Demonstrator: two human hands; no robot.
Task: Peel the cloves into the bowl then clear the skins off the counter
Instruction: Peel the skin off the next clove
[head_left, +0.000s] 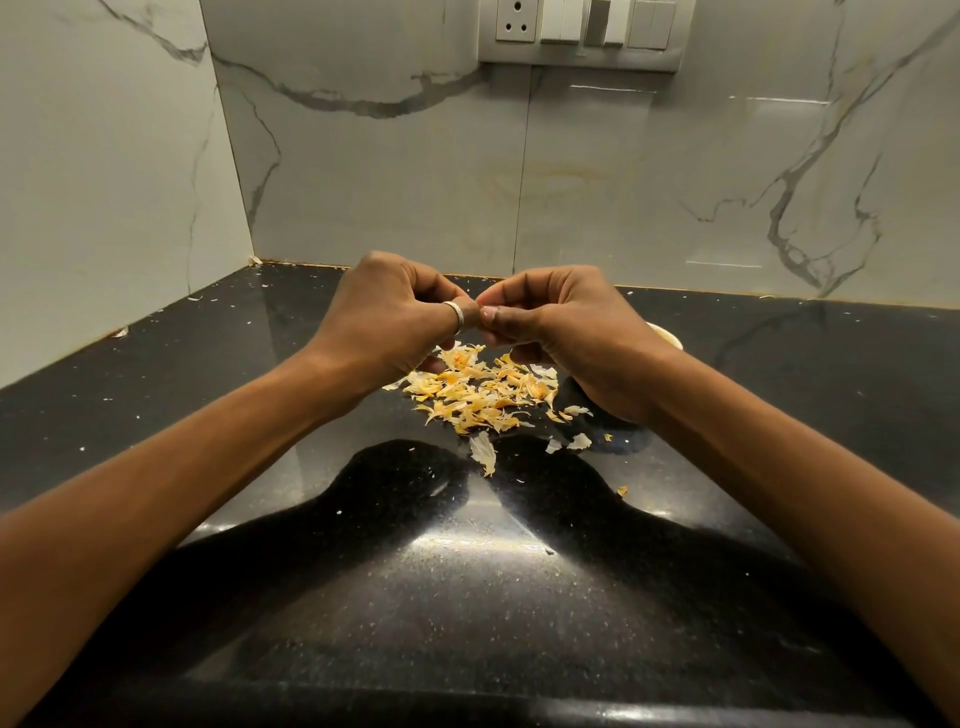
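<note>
The clove pinched between the left hand (384, 317) and right hand (566, 332) is hidden by fingertips. The bowl (666, 335), at the right hand's 3 o'clock, shows only a rim sliver. The top edge crops the switch panel (582, 36).

The counter (467, 597) was glossy black, flecked with fine pale speckles. The skins (478, 395) were yellow-orange, some papery white. The wall tiles (623, 182) were white, veined in grey. The ring (456, 314) was silver, the bowl (667, 335) rim cream, the switch panel (579, 31) white.
</note>
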